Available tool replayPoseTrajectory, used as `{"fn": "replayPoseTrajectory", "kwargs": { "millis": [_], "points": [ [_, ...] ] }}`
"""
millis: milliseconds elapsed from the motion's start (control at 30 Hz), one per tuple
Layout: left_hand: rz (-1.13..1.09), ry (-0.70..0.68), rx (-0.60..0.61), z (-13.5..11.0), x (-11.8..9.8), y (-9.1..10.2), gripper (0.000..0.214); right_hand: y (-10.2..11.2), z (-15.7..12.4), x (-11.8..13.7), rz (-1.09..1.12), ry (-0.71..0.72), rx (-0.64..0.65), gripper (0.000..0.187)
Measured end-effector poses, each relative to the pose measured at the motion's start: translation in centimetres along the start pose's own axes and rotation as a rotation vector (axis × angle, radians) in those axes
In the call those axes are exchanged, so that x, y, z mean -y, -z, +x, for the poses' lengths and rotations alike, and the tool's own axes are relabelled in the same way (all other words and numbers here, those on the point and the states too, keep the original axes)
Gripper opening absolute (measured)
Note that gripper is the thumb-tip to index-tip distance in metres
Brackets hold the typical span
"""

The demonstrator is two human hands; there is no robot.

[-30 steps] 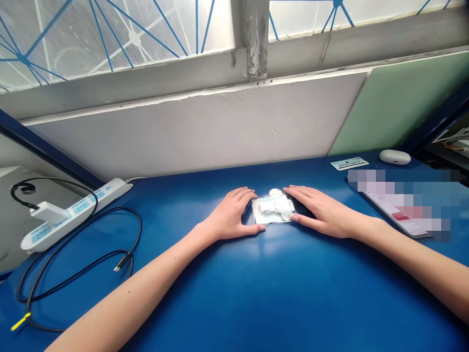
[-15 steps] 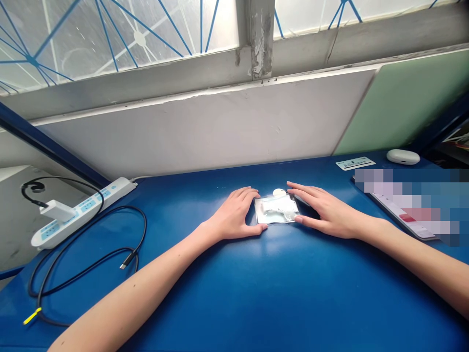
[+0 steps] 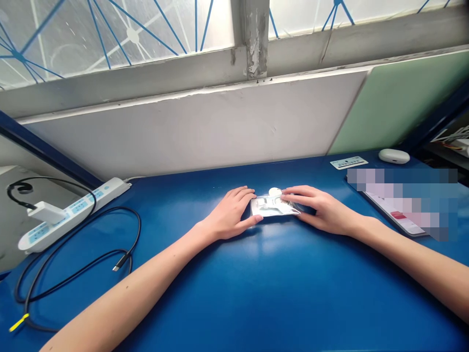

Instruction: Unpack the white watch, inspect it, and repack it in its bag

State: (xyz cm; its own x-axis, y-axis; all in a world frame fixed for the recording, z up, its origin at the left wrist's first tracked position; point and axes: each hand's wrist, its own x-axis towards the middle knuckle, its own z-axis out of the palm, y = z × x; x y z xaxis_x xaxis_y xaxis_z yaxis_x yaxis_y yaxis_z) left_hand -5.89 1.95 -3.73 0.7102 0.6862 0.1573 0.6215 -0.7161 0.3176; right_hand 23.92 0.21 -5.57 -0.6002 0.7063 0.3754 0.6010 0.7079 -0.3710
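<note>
A small clear plastic packet (image 3: pixel 269 207) with something white inside lies between my hands near the middle of the blue table. My left hand (image 3: pixel 231 214) grips its left edge, thumb along the front corner and fingers at the back corner. On the opposite side, my right hand (image 3: pixel 324 209) pinches the packet's right edge, fingers over the top and the thumb partly hidden under it. Just behind the packet sits a white round piece (image 3: pixel 274 191); whether it is attached cannot be made out.
At the left stands a white power strip (image 3: pixel 78 210) with a plugged-in charger (image 3: pixel 47 212) and a looped black cable (image 3: pixel 137 232). To the right are a tablet-like device (image 3: pixel 397 210), partly blurred out, a card (image 3: pixel 349 163) and a white earbud case (image 3: pixel 394 156).
The packet now looks tilted, its front edge higher than before. My right fingers have moved in over its right side, and the thumb has slipped beneath. The view has shifted slightly right.
</note>
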Motion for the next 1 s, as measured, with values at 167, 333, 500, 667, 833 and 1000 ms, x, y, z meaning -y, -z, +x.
{"fn": "replayPoseTrajectory", "kwargs": {
  "millis": [167, 333, 500, 667, 833, 1000],
  "points": [
    [-0.043, -0.048, -0.031, -0.2, 0.3, -0.1, 0.052, 0.1, 0.4, 0.9, 0.134, 0.003, -0.195, 0.028],
    [-0.157, -0.026, -0.111, -0.5, 0.4, -0.5, 0.077, 0.3, 0.8, 1.9, 0.463, -0.283, -0.338, 0.018],
    [-0.238, -0.100, -0.234, -0.8, 0.6, -1.0, 0.098, 0.2, 1.0, 1.8, 0.674, -0.479, -0.390, 0.019],
    [-0.154, -0.133, -0.253, -0.6, 0.5, -1.1, 0.100, -0.2, 1.1, 1.3, 0.774, -0.572, -0.316, 0.026],
    [-0.058, -0.123, -0.249, -0.5, 0.3, -1.1, 0.091, -0.3, 1.3, 0.8, 0.812, -0.587, -0.259, 0.032],
    [-0.033, -0.119, -0.222, -0.3, 0.0, -0.8, 0.077, -0.2, 1.3, 0.5, 0.823, -0.513, -0.175, 0.047]
  ]
}}
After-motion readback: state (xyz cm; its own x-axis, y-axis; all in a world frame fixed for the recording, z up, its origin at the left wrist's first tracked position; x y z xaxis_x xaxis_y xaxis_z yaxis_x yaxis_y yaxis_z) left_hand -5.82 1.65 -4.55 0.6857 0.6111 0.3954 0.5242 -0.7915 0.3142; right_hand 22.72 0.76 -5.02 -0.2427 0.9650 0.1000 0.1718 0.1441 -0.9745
